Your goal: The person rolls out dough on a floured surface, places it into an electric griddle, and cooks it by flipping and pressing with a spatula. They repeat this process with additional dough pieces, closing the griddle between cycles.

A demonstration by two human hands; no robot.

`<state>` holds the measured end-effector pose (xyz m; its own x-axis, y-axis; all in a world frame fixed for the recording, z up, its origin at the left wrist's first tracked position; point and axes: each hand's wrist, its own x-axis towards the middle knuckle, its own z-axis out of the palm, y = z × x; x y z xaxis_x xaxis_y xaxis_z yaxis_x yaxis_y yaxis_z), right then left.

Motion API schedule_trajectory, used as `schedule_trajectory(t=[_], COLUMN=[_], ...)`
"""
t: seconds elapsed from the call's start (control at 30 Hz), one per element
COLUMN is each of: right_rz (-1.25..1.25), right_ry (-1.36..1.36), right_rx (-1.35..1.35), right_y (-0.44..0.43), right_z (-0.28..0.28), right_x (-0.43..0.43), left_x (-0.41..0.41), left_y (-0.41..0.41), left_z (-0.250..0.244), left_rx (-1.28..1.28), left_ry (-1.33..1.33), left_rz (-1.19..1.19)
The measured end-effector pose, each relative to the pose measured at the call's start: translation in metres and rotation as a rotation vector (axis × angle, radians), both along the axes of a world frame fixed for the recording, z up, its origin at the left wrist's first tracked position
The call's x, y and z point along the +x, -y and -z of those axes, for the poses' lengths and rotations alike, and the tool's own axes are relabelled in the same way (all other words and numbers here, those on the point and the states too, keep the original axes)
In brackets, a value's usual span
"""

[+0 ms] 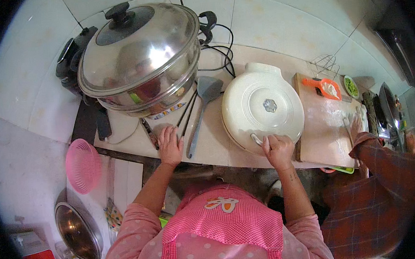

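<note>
A round cream electric baking pan point(243, 102) with its lid down stands in front of me. My right hand point(279, 150) is closed at the lid's front edge, by its curved handle point(256, 139). My left hand point(170, 147) lies flat on the counter, fingers stretched forward and holding nothing I can see. Its fingertips are at the near ends of dark chopsticks point(188, 111). Just left of these fingers is a dark-handled utensil point(150, 133). Between the hand and the pan lies a grey spatula point(202, 108).
A large lidded steel pot point(142, 62) stands at the back left, a black cord point(229, 53) behind. On the right, another person's hand point(355, 127) is over a floury board point(321, 133) with an orange scoop point(328, 88). A pink basket point(83, 165) sits lower left.
</note>
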<state>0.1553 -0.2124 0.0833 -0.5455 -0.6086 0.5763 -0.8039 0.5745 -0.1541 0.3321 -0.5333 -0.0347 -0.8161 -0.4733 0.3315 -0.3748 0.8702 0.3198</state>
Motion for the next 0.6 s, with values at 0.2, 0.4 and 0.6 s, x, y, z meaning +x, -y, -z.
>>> schedule_trajectory(t=[0.2,0.4,0.6], right_rz=[0.004,0.011,0.001], right_ry=[0.014,-0.013,-0.008], right_rx=[-0.024,-0.031,-0.027], right_y=[0.0013,0.0019,0.0011], right_z=[0.0022,0.0025,0.0014], right_x=[-0.0034,-0.0023,-0.0003], left_x=[0.0025,0.0004,0.0043], left_y=[-0.0016,0.0006,0.0016], left_z=[-0.0009,-0.0015,0.0034], left_rx=[0.023,0.025,0.021], left_ry=[0.009,-0.046,-0.159], left_rz=[-0.008,0.013,0.047])
